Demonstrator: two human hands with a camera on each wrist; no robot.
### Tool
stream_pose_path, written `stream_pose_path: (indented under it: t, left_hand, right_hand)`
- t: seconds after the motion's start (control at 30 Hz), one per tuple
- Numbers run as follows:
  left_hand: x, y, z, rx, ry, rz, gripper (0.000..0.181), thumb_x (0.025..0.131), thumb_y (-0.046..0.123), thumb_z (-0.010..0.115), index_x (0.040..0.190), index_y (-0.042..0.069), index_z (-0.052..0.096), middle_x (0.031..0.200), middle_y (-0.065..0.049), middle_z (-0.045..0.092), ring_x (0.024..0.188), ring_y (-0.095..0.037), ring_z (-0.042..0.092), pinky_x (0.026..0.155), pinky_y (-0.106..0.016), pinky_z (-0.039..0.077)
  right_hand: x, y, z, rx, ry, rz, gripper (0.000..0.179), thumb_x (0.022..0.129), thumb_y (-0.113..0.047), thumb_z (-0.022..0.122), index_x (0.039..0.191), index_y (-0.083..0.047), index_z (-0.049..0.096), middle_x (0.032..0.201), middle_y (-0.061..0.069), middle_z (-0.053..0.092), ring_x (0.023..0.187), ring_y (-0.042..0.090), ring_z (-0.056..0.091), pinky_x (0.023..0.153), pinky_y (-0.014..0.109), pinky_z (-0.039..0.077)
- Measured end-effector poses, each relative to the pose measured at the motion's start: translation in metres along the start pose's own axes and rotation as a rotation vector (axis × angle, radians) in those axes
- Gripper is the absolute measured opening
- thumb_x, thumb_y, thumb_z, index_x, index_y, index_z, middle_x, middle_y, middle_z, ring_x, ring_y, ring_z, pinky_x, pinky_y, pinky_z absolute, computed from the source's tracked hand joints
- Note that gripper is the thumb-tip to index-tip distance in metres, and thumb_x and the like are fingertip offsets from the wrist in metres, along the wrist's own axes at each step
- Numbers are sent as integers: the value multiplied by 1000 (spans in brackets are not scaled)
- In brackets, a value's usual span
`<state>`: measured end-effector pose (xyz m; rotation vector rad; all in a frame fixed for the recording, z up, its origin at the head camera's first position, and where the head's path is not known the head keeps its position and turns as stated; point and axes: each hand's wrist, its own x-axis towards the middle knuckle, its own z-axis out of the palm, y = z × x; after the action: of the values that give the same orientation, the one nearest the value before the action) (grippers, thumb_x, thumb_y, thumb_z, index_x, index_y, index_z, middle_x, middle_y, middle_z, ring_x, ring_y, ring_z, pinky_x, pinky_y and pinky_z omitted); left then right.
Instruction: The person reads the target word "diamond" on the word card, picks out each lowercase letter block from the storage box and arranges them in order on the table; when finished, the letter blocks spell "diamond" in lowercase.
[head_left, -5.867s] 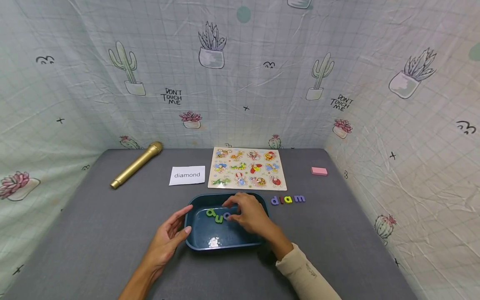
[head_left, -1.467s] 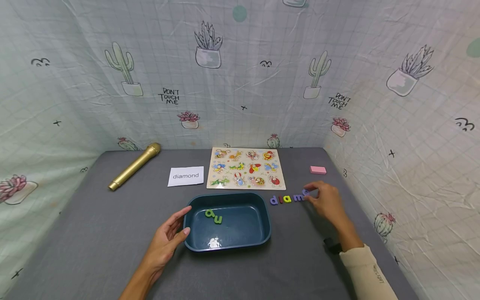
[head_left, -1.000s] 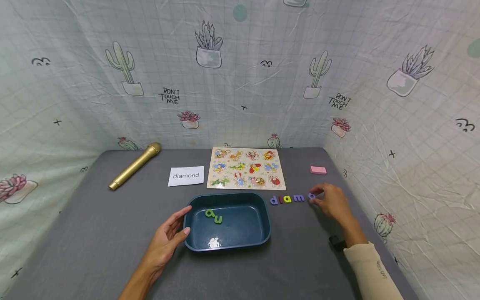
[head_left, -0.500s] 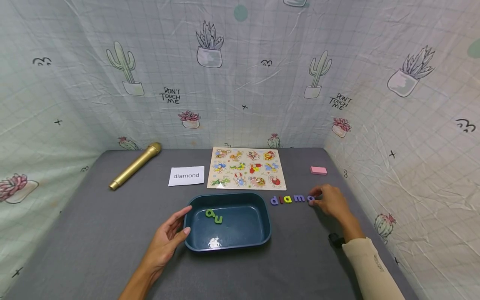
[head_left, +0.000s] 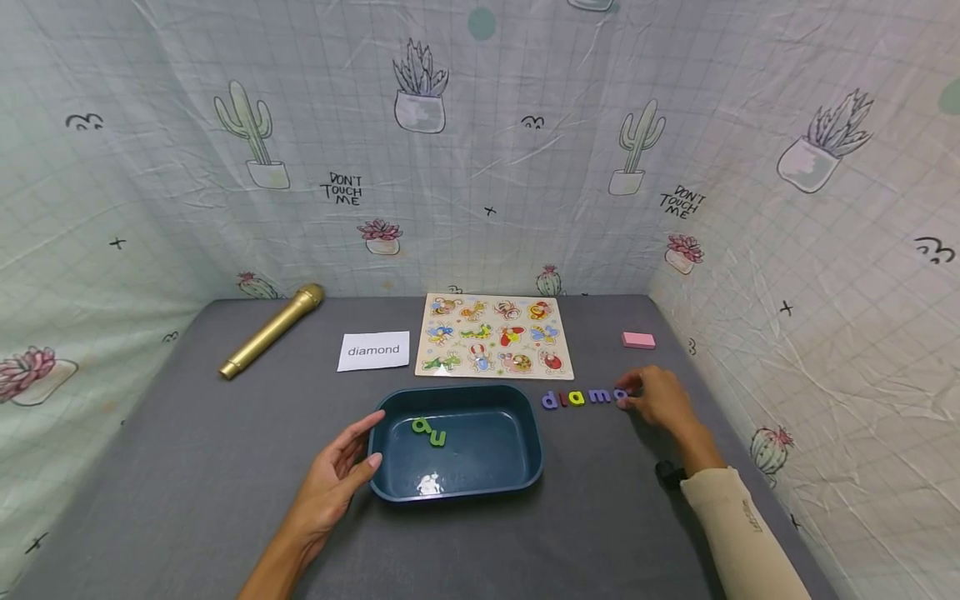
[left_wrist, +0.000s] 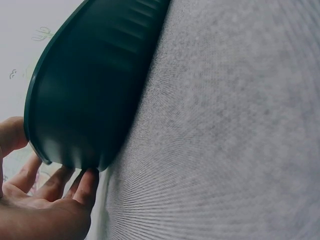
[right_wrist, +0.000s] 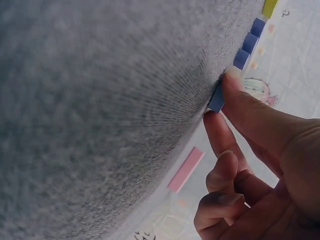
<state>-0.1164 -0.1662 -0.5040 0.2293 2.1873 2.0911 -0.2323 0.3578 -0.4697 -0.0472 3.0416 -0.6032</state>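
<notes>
The right hand (head_left: 662,404) pinches the purple letter o (head_left: 621,392) with its thumb and a finger, with four more letters (head_left: 582,399) in a row to its left and a pink block (head_left: 638,341) past it. The left hand (head_left: 328,482) is spread, touching the side of the blue tray (head_left: 487,467), where two green letters (head_left: 429,431) lie to its right.

The tray (head_left: 487,457) (letters (head_left: 437,443) inside) lies before the puzzle (head_left: 495,337).
</notes>
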Motion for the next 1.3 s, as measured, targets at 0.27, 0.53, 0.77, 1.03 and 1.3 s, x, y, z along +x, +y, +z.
stream_pose_path:
  t: [0.27, 0.53, 0.77, 1.03, 1.3]
  left_hand:
    - [1, 1, 0, 7, 2, -1, 58, 107, 14, 65, 160, 17, 45, 171, -6, 38, 161, -31, 27, 114, -6, 33]
    - [0, 2, 0, 1, 4, -5, 58, 106, 14, 65, 160, 17, 45, 170, -6, 38, 160, -31, 29, 115, -6, 33]
    - [1, 3, -1, 10, 7, -8, 58, 106, 14, 65, 160, 18, 46, 170, -5, 38, 161, -32, 28, 114, -6, 33]
    - [1, 4, -1, -5, 1, -5, 58, 106, 13, 65, 160, 18, 45, 170, -7, 38, 160, -31, 29, 115, -7, 34]
    - [0, 4, -1, -11, -5, -7, 58, 106, 13, 65, 161, 17, 45, 171, -7, 38, 160, -29, 29, 114, -7, 34]
  right_hand:
    - [1, -1, -2, -7, -14, 12, 27, 92, -14, 83, 119, -10, 80, 114, 14, 79, 113, 41, 69, 85, 60, 53]
    - [-8, -11, -9, 0, 43, -2, 32, 92, -14, 84, 123, -11, 79, 119, 14, 78, 116, 44, 67, 85, 62, 53]
    - [-19, -41, -22, 7, 126, -61, 34, 91, -17, 85, 124, -11, 78, 120, 14, 77, 113, 42, 68, 84, 57, 55]
    - [-31, -86, -33, 0, 253, -198, 31, 86, -16, 90, 115, -11, 81, 108, 9, 78, 76, 19, 58, 62, 31, 43]
    - [-46, -130, -35, 19, 291, -267, 32, 83, -12, 92, 113, -16, 83, 110, 9, 75, 83, 22, 61, 63, 30, 48]
